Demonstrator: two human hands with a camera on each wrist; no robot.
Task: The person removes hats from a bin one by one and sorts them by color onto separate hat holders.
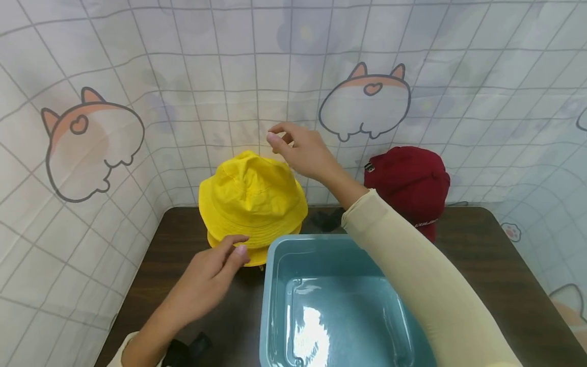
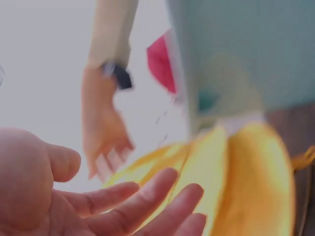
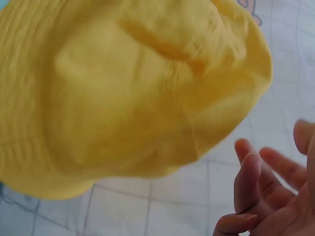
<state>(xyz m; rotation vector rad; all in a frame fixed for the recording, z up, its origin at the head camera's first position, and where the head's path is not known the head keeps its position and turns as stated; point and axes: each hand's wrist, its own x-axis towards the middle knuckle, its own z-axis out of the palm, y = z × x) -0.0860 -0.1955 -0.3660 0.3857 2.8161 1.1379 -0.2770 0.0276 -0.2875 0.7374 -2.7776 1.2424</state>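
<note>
A yellow bucket hat [image 1: 252, 188] sits crown up at the back of the table, and another yellow brim edge shows below its front. At the brim's lower left, my left hand [image 1: 206, 278] has its fingers loosely bent and holds nothing. In the left wrist view its spread fingers overlap the yellow cloth [image 2: 256, 187]. My right hand [image 1: 304, 153] is raised by the upper right of the crown, thumb and fingers apart with nothing between them. The right wrist view shows a gap between these fingers and the hat [image 3: 123, 98].
A light blue plastic basin [image 1: 271, 300] stands in front, under my right forearm. Behind it to the right is a dark red cap [image 1: 408, 178]. A small dark object [image 1: 327, 220] lies between hat and cap. A grid-patterned curtain [image 1: 220, 66] hangs behind the table.
</note>
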